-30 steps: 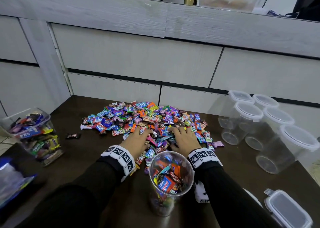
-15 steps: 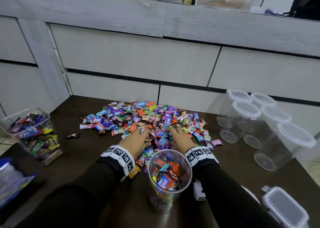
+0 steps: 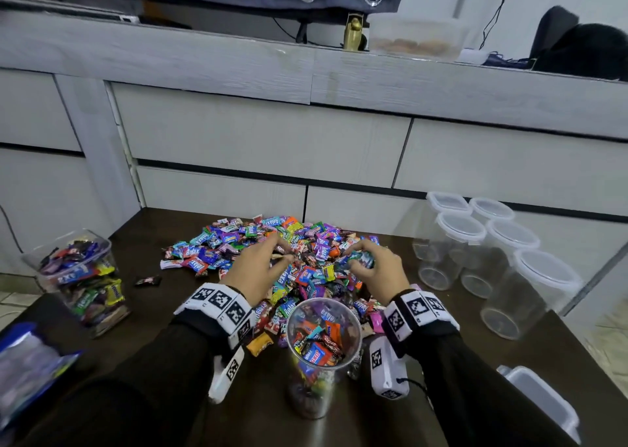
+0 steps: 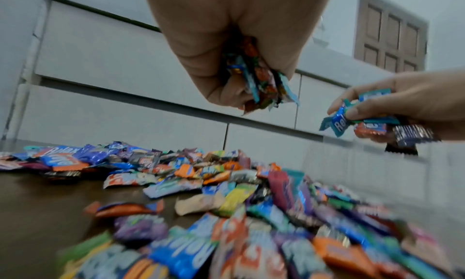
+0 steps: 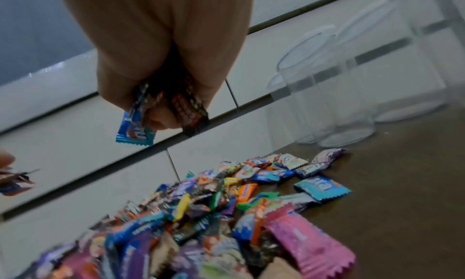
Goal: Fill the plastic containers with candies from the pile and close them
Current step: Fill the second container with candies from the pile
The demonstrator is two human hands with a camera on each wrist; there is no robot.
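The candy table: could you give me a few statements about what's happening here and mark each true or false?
1. Both hands hold candies. True: the left hand and the right hand each grip a bunch of wrapped candies.
2. The round container nearest the person is empty. False: it holds candies.
3. That container is open on top. True.
4. The clear containers on the right are full. False: they look empty, lids on.
5. The candy pile lies on the floor. False: it lies on the dark table.

We see a dark table (image 3: 560, 338) against grey drawers (image 3: 258, 140). On the ledge above stand a brass figure (image 3: 353, 32) and a cloudy box (image 3: 416, 37); a panelled door (image 4: 390, 32) shows beyond.
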